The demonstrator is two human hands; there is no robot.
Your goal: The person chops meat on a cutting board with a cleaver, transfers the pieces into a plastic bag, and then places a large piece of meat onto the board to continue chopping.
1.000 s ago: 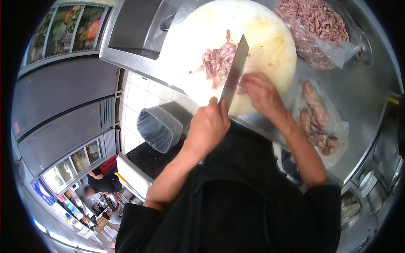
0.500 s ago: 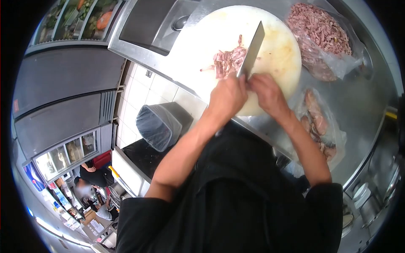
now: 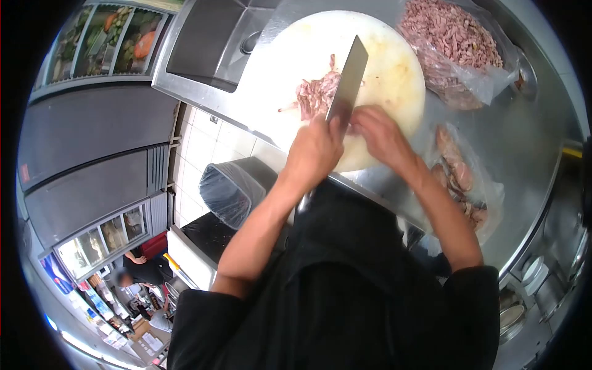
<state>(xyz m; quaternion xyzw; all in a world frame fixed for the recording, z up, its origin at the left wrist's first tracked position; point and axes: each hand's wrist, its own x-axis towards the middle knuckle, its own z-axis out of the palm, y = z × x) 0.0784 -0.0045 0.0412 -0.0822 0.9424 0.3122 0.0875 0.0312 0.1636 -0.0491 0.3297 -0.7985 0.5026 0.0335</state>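
Observation:
My left hand point(image 3: 312, 148) is closed round the handle of a cleaver point(image 3: 349, 77), whose broad blade stands over a round white cutting board point(image 3: 394, 68). A small heap of chopped pinkish meat point(image 3: 316, 95) lies beside the blade, on its left. Just right of the blade's lower end, my right hand point(image 3: 377, 132) has its fingers pinched together low over the board. Something pinkish shows at those fingertips, too small and blurred to name. The two hands are close together near the board's front edge.
A bag of shredded meat point(image 3: 450, 49) sits at the upper right; a bag with larger meat pieces point(image 3: 455, 163) lies right of my right forearm. A sink point(image 3: 206, 46) is at the upper left, a lined bin point(image 3: 231, 191) below. Another person point(image 3: 145, 271) stands far off.
The view has shifted, so the board and bags appear slightly further left. My left hand still holds the cleaver, and my right hand stays pinched beside it.

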